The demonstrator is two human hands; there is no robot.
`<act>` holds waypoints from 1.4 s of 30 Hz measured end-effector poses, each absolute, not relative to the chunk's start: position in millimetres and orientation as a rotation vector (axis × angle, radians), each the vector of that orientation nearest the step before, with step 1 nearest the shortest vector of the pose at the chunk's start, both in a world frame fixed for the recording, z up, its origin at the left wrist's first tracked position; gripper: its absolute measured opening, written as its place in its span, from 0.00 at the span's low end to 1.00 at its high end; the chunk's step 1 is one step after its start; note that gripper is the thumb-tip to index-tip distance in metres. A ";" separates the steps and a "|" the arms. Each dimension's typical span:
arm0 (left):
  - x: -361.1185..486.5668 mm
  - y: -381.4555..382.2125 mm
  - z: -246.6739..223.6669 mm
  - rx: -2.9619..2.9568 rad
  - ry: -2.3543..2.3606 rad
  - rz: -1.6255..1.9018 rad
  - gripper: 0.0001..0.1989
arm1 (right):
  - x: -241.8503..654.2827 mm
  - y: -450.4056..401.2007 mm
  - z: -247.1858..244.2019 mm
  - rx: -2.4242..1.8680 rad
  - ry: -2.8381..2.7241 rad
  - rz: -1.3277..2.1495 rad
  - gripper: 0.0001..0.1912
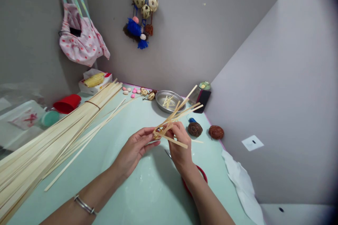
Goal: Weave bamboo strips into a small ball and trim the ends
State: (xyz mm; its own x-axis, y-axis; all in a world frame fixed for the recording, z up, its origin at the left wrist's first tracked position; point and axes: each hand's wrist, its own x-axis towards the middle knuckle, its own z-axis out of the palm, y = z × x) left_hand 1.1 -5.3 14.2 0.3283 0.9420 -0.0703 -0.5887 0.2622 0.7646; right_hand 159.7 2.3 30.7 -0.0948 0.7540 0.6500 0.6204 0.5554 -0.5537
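Note:
A small, partly woven bamboo ball (pixel 157 134) is held up over the middle of the table, with several long strip ends (pixel 182 110) fanning out to the upper right. My left hand (pixel 137 147) pinches the ball from the left between thumb and fingers. On the other side, my right hand (pixel 181 145) is closed around the strips close to the ball; its fingertips are partly hidden. Beneath my right wrist lie scissors with red handles (pixel 202 173), largely covered by the forearm. Behind the hands stands a round metal bowl (pixel 161 106) holding short strip pieces.
A tied bundle of bamboo strips (pixel 60 132) stretches along the left, with loose strips beside it. Brown yarn balls (pixel 194 129), a phone (pixel 202 101) and a jar lie right. Pink and white pebbles (pixel 132 96) and small woven balls (pixel 151 96) sit at the back.

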 end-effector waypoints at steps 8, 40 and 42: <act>3.1 -6.9 11.3 0.645 0.595 1.164 0.09 | 154.8 -0.9 32.1 -1.188 -1.901 -0.025 0.10; 4.2 -3.2 -2.6 0.540 0.657 1.145 0.07 | 151.3 -5.4 32.6 -1.446 -2.060 -0.169 0.12; 4.5 -3.0 -1.3 0.538 0.658 1.139 0.07 | 151.9 -5.6 33.0 -1.445 -2.057 -0.130 0.12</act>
